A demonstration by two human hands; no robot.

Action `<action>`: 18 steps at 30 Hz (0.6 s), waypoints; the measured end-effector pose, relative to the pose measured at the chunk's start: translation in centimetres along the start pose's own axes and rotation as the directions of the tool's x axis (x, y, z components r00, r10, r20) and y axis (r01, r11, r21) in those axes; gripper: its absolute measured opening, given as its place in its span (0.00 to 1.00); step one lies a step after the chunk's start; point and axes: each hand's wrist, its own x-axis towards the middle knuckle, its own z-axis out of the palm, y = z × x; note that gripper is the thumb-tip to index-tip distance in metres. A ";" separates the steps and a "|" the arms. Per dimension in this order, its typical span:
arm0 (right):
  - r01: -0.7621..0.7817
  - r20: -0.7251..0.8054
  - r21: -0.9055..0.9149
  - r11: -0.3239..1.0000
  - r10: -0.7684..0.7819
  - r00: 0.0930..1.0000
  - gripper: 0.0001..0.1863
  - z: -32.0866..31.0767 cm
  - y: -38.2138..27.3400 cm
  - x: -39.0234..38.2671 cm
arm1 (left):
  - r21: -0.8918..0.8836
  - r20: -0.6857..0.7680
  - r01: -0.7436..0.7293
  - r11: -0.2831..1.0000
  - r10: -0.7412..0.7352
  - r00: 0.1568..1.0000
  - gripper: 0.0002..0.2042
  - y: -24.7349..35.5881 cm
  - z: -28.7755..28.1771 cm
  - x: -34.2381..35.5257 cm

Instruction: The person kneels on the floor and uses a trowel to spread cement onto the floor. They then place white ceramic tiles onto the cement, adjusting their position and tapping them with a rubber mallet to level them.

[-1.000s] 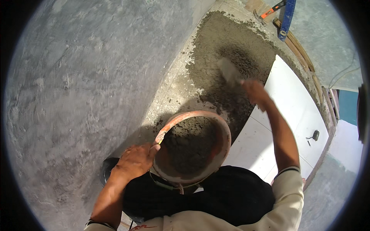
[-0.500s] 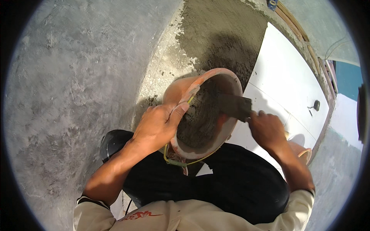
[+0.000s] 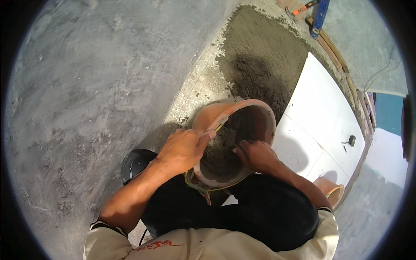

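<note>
An orange bucket [image 3: 208,113] tilts toward me between my knees, with grey mortar [image 3: 219,162] inside. On its left rim, by the yellow handle, my left hand [image 3: 184,149] is closed, thumb over the edge. My right hand [image 3: 260,156] reaches in over the right side of the bucket, fingers closed round a trowel. The trowel's flat blade is down in the shaded interior and hard to tell from the mortar.
Wet mortar [image 3: 268,41] covers the floor ahead, beside white tiles [image 3: 318,112]. A grey wall [image 3: 95,95] rises at left. A hammer [image 3: 303,8], blue level [image 3: 320,19] and wood strips [image 3: 331,52] lie far right. A second bucket [image 3: 330,193] stands right; a small black object [image 3: 352,140] rests on the tiles.
My right hand has moved left and down with the trowel, from the bucket's right rim into its inside. My left hand keeps its hold. The view has shifted, bringing in the hammer and more of the level.
</note>
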 end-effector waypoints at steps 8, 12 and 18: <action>-0.017 -0.164 0.039 0.999 0.023 0.986 0.19 -6.9 1.0 -5.6 | 0.243 -0.012 0.139 0.960 -0.140 0.990 0.18 -2.0 -0.8 -2.1; -0.103 -0.363 0.022 0.994 0.104 0.926 0.18 -10.5 1.7 -6.8 | 0.269 0.010 0.193 0.944 -0.203 0.979 0.18 -1.4 -0.3 -3.8; -0.041 -0.518 0.409 0.911 0.269 0.812 0.21 -10.2 3.1 1.7 | 0.165 -0.002 0.356 0.920 -0.361 0.933 0.17 -1.9 -0.7 -7.7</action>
